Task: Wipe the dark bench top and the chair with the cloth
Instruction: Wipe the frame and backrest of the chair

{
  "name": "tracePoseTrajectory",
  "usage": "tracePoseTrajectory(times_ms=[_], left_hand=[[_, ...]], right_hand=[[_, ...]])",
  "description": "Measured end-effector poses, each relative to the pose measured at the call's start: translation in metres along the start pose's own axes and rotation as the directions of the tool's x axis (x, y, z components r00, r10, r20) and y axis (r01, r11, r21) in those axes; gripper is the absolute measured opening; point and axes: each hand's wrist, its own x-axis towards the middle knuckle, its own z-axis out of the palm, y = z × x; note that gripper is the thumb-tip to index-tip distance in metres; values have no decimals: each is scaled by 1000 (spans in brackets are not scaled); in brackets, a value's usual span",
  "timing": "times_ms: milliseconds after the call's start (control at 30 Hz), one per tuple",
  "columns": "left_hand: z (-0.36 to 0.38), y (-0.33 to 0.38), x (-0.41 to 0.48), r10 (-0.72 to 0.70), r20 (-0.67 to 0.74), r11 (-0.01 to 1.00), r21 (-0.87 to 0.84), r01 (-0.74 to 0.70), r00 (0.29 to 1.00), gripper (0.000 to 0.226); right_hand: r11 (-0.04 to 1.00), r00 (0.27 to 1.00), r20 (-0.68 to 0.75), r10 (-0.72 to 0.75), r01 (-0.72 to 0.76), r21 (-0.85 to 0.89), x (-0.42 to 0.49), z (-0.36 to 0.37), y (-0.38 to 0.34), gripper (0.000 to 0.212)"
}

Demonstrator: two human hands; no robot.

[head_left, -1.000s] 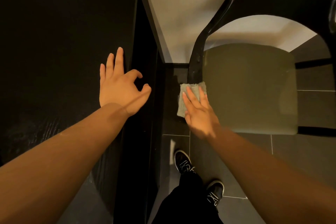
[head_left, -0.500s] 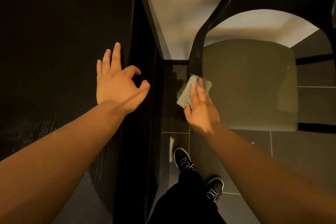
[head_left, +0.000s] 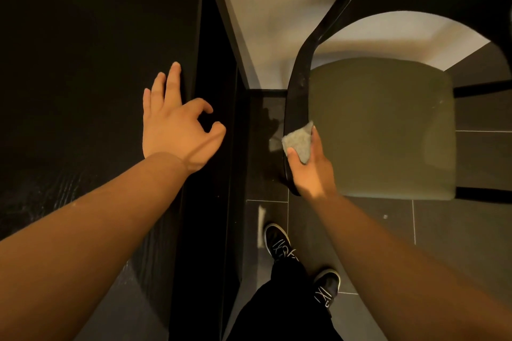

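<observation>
A narrow floor (head_left: 266, 174) gap separates bench (head_left: 83, 63) from chair (head_left: 297, 86).

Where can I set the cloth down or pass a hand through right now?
The olive seat is bare from the right hand across to its right edge. The dark bench top is bare beyond and left of the left hand. Crowded: the narrow floor strip between bench and chair frame, where the right hand grips the cloth at the frame.

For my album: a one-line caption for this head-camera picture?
A right hand grips a grey cloth against the black curved chair frame while the left hand rests on the dark bench top.
</observation>
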Motion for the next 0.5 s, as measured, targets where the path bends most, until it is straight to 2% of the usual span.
tracePoseTrajectory(times_ms=[100,200,367,500], left_hand=[[0,0,1,1,0,1000,-4,-1,1000,32],[-1,1,1,-2,-1,1000,-9,2,1000,30],[-3,1,1,2,16,1000,-5,-2,1000,31],[-2,2,2,4,14,1000,4,-4,1000,30]], right_hand=[[993,997,-22,78,-75,92,37,-2,-20,75],[985,997,6,81,-81,153,70,-10,-49,71],[989,996,-70,58,-47,140,39,-3,-34,70],[987,996,-46,72,-64,147,25,1,-14,64]])
